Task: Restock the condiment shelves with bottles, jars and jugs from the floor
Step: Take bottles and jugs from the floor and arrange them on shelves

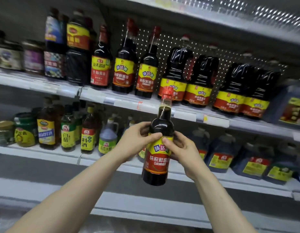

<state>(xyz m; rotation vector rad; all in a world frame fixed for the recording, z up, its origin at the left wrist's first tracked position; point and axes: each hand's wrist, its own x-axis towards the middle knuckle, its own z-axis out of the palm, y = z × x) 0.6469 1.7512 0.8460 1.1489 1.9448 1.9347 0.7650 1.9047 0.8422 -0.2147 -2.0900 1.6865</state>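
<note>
Both your thumbs press the top edge of the yellow label on the soy sauce bottle point(156, 158), their tips nearly touching. Your left hand point(137, 140) curls its fingers point(143, 127) round the dark shoulder from the left. Your right hand point(181, 151) wraps the label from the right, its fingers hidden behind the glass.

You hold the bottle in the air in front of the shelves, nearly upright. Dark sauce fills it to partway up the neck, and its red cap point(166, 93) is on. Your bare forearms reach up and forward, converging on it.

Behind the cap runs the middle shelf point(95, 95), where matching bottles point(146, 71) stand left of dark soy sauce jugs point(175, 73). The lower shelf point(36, 151) carries a cooking wine bottle point(87, 132).
</note>
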